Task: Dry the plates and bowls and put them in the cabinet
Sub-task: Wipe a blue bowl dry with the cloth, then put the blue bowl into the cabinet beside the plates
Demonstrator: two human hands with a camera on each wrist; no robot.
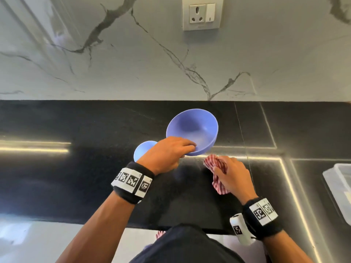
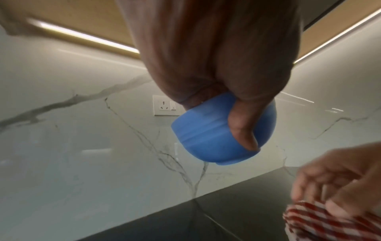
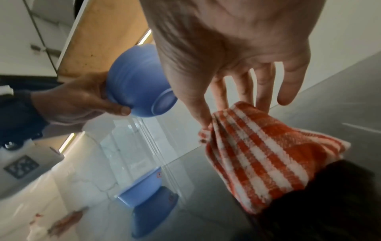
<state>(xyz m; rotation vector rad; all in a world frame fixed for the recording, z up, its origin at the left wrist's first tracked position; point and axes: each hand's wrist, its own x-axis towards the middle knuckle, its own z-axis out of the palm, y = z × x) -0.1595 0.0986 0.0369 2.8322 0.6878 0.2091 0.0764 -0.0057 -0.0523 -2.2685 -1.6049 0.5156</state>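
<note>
My left hand (image 1: 182, 150) grips a blue bowl (image 1: 193, 128) by its near rim and holds it tilted above the black counter (image 1: 76, 177). In the left wrist view the thumb (image 2: 245, 130) presses the bowl's (image 2: 206, 135) outer wall. A second, smaller blue bowl (image 1: 143, 149) shows partly under that hand; the right wrist view has it (image 3: 144, 190) standing on the counter. My right hand (image 1: 231, 173) pinches a red-and-white checked cloth (image 1: 218, 166) just right of the held bowl, apart from it. Thumb and fingers hold the bunched cloth (image 3: 257, 154).
A clear plastic container (image 1: 340, 188) sits at the counter's right edge. The marble backsplash carries a wall socket (image 1: 202, 13). A wooden cabinet underside (image 2: 92, 19) with a light strip hangs overhead. The counter's front edge runs close to my body.
</note>
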